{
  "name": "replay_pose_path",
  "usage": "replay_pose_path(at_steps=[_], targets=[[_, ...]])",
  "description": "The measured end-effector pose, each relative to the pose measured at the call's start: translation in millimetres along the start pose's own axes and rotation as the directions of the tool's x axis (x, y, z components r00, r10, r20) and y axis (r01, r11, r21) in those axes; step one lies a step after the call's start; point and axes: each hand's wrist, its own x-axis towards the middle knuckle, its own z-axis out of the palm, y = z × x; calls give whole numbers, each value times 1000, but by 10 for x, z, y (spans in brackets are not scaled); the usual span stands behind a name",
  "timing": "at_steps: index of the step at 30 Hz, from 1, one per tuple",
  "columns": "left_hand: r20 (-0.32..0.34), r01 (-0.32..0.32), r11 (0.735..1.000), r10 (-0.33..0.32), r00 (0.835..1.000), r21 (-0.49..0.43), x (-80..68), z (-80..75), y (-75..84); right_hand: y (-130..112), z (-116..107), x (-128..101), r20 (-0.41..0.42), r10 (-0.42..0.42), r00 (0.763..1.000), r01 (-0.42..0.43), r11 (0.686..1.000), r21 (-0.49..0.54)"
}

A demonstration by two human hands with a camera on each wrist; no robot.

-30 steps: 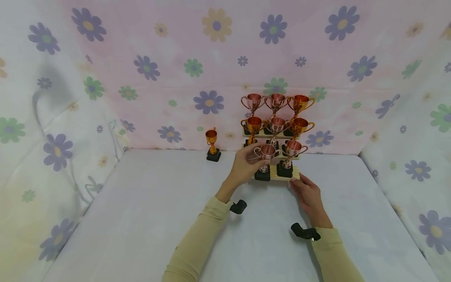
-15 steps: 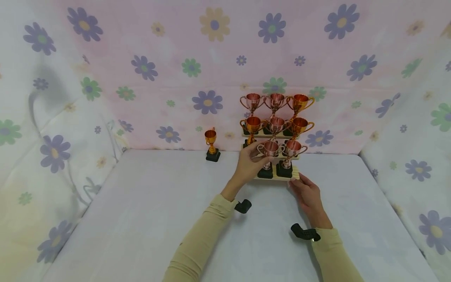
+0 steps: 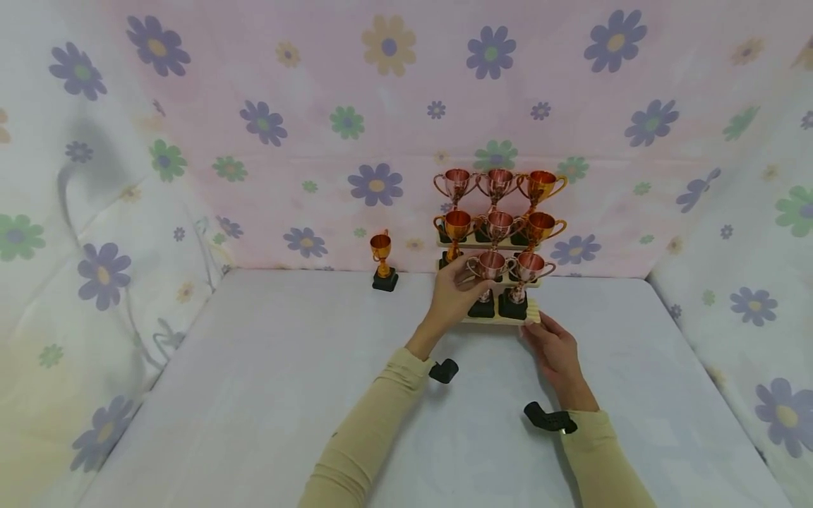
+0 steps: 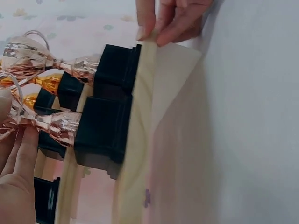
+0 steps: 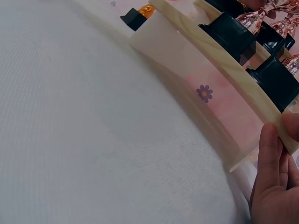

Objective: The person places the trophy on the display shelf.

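My left hand [image 3: 449, 300] pinches a small rose-gold trophy [image 3: 492, 266] by its cup, upright over the lowest step of a tiered stand with wooden shelves [image 3: 533, 310]. In the left wrist view its black base [image 4: 103, 133] is right at the wooden shelf. A second rose-gold trophy [image 3: 530, 268] stands just to its right. My right hand [image 3: 559, 358] holds the right front end of that lowest shelf, thumb on top and fingers beneath, as the right wrist view shows. Gold and rose-gold trophies fill the two higher steps, their lower parts partly hidden.
A lone gold trophy [image 3: 382, 248] on a black base stands on the white table [image 3: 286, 388], left of the stand near the back edge. Flowered cloth [image 3: 305, 141] rises behind the stand and at both sides. A black camera mount sits on each wrist.
My left hand has moved right with the rose-gold trophy, bringing it close beside the other one on the lowest step. The right hand has kept its hold on the shelf.
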Motion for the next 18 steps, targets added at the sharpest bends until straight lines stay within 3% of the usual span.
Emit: replay_pose_path(at_steps=[4,7,13,18], targets=[[-17,11,999,-10,1000,37,-59,-72,-152,16,23,16,-8,-2,1000,2,1000,-1],[-11,22,1000,-22,1000,15,-140,-208,-245,31,37,25,-19,-4,1000,5,1000,7],[11,98,993,-98,995,62,-379,-625,-254,38,34,15,-19,1,1000,-1,1000,3],[-40,166,976,-162,986,140,-576,-975,-284,-8,11,-4,-18,0,1000,0,1000,0]])
